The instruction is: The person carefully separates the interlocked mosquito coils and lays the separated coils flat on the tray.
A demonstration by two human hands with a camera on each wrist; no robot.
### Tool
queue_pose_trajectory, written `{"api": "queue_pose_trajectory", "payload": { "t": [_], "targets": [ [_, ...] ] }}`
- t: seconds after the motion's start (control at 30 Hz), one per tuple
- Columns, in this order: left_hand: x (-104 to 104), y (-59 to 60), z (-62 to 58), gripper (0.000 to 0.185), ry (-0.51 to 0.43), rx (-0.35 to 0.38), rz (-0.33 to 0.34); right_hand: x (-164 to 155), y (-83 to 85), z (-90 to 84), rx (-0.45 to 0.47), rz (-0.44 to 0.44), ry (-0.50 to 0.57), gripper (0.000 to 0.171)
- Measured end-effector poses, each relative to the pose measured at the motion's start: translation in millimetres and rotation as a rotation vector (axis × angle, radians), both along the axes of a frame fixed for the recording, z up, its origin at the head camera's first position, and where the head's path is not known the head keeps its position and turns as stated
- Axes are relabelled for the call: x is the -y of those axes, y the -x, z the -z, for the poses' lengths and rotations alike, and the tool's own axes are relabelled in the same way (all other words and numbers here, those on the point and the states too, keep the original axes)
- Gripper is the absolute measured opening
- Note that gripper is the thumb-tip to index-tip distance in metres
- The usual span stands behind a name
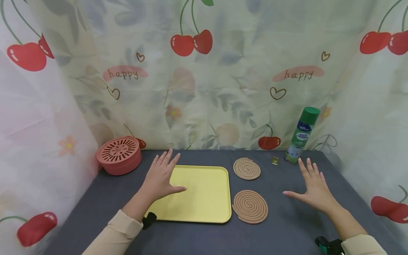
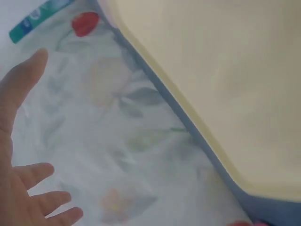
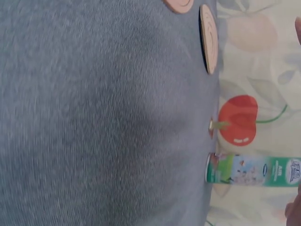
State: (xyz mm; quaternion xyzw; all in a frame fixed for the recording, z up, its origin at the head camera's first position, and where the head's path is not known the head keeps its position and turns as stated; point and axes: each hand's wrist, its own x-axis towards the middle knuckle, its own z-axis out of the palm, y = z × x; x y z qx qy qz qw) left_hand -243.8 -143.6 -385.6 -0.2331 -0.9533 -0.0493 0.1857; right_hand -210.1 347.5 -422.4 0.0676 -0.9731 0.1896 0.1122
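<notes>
My left hand (image 1: 160, 179) lies flat with spread fingers over the left part of a yellow tray (image 1: 204, 198) on the dark grey table; it holds nothing. In the left wrist view the hand (image 2: 19, 155) shows with straight fingers beside the tray's rim (image 2: 188, 117). My right hand (image 1: 313, 186) hovers open, fingers spread, over bare table at the right. Two brown spiral coils lie between the hands: one far (image 1: 247, 168), one near (image 1: 250, 206). In the right wrist view the coils (image 3: 209, 37) appear at the top edge.
A red round vented container (image 1: 119, 156) sits at the back left. A green spray can (image 1: 301, 136) stands at the back right, with a small gold piece (image 1: 275, 160) beside it. Cherry-print curtains (image 1: 204, 71) close in the table on three sides.
</notes>
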Motion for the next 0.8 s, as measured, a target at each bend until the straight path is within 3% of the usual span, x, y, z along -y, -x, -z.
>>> {"api": "queue_pose_trajectory", "payload": {
  "t": [0.4, 0.8],
  "targets": [
    [-54.4, 0.9, 11.3, 0.109, -0.127, 0.126, 0.104, 19.2, 4.0, -2.5, 0.082, -0.030, 0.244, 0.119],
    [-87.7, -1.7, 20.1, 0.109, -0.169, 0.199, 0.137, 34.1, 5.5, 2.4, 0.200, -0.009, 0.348, 0.120]
  ]
}}
